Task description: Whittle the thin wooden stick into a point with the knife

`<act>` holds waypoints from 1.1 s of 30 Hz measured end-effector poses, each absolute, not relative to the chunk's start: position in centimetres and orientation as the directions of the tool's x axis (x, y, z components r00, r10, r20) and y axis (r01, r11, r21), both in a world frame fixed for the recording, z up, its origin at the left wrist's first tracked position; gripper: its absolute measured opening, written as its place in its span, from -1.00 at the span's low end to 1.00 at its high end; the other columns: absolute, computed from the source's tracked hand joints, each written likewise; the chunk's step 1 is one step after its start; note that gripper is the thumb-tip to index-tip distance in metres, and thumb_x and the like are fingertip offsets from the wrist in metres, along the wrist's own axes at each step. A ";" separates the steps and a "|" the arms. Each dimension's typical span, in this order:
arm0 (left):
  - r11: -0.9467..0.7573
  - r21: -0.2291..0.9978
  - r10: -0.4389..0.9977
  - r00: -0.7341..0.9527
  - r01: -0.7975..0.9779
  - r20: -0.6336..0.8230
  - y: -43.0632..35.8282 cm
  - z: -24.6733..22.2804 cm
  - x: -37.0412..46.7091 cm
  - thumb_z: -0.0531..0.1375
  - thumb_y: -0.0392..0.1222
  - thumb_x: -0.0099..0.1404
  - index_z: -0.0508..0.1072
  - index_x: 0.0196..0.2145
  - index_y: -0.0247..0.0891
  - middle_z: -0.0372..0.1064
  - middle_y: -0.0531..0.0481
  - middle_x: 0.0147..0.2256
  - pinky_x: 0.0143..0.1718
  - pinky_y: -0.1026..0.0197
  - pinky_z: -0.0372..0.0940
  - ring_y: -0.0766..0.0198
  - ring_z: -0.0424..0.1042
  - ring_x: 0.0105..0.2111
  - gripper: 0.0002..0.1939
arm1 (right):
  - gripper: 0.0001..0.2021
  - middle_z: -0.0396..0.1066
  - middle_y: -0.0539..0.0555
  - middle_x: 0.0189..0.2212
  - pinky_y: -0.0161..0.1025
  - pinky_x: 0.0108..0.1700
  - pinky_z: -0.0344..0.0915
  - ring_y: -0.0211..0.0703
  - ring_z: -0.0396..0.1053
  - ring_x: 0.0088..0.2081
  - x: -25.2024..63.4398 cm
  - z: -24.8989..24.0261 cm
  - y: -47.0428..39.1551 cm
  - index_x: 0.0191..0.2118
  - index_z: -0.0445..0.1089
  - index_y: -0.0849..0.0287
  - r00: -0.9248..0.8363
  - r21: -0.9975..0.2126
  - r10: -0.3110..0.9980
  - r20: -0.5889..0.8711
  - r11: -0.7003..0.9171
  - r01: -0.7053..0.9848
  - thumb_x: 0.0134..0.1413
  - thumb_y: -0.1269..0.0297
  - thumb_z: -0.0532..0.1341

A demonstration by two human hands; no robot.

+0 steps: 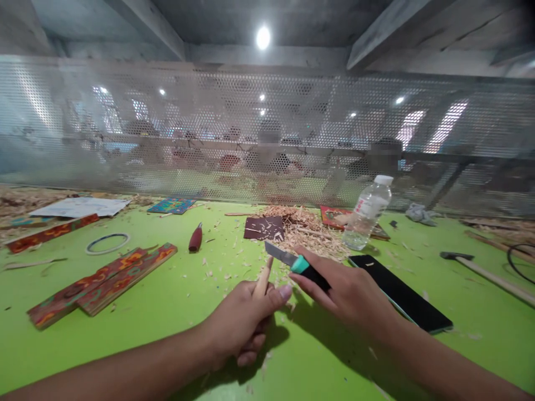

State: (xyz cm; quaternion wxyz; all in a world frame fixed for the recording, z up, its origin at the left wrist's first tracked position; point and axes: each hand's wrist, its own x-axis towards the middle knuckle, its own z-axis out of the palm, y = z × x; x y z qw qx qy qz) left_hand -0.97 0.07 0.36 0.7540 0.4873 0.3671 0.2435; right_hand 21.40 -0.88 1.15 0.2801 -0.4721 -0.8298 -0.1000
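Holding a stick [263, 279] in my left hand [242, 317], I grip a knife [300, 265] in my right hand [351, 287], over the bench [154, 312].

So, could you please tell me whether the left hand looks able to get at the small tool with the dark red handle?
Probably not right now: the left hand is gripping a slender, pale wooden stick. The way to the tool looks free, though, with only scattered shavings between them.
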 end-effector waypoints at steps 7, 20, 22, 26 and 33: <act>0.460 0.877 0.697 0.667 -0.135 -0.263 0.6 -0.3 -1.4 0.32 0.29 0.27 0.16 -0.27 -0.12 0.19 0.29 -0.56 -0.74 0.48 0.00 0.54 -0.05 -0.71 -0.48 | -0.44 0.68 0.29 -0.08 -0.01 -0.25 0.57 0.21 0.68 -0.21 21.9 0.5 -0.3 0.21 0.46 0.26 -0.382 -0.190 0.773 0.506 0.532 0.825 0.50 -0.09 0.02; 0.348 0.923 0.689 0.713 -0.165 -0.132 0.2 -1.0 -1.3 0.37 0.33 0.23 0.26 -0.18 -0.16 0.21 0.28 -0.60 -0.68 0.41 0.23 0.48 0.19 -0.71 -0.42 | -0.54 0.67 0.28 -0.06 -0.06 -0.16 0.57 0.16 0.68 -0.17 22.4 0.6 -0.2 0.19 0.49 0.27 -0.429 -0.227 0.782 0.452 0.566 0.792 0.45 0.03 0.13; 0.327 0.937 0.676 0.723 -0.124 -0.140 0.1 -0.9 -1.4 0.38 0.30 0.25 0.24 -0.18 -0.14 0.11 0.34 -0.68 -0.71 0.45 0.14 0.50 0.06 -0.75 -0.44 | -0.56 0.68 0.26 -0.09 -0.10 -0.20 0.56 0.14 0.68 -0.21 22.4 0.7 -0.4 0.18 0.50 0.25 -0.512 -0.233 0.764 0.393 0.622 0.748 0.43 0.05 0.16; 0.321 0.945 0.682 0.708 -0.066 -0.183 0.0 -0.4 -1.4 0.44 0.31 0.14 0.23 -0.20 -0.12 0.05 0.38 -0.68 -0.76 0.47 0.01 0.53 -0.08 -0.75 -0.39 | -0.59 0.69 0.26 -0.11 -0.12 -0.22 0.55 0.14 0.68 -0.21 22.2 1.0 -0.8 0.16 0.52 0.24 -0.618 -0.242 0.725 0.304 0.686 0.686 0.38 0.08 0.23; 0.142 0.988 0.777 0.612 0.060 -0.149 -0.1 -0.6 -1.0 0.31 0.38 0.24 0.31 -0.29 -0.16 0.06 0.33 -0.74 -0.79 0.42 0.01 0.47 -0.02 -0.78 -0.45 | -0.57 0.66 0.33 -0.05 -0.08 -0.23 0.59 0.18 0.69 -0.20 21.9 0.4 -0.9 0.21 0.48 0.30 -0.596 -0.162 0.729 0.336 0.669 0.726 0.36 0.16 0.25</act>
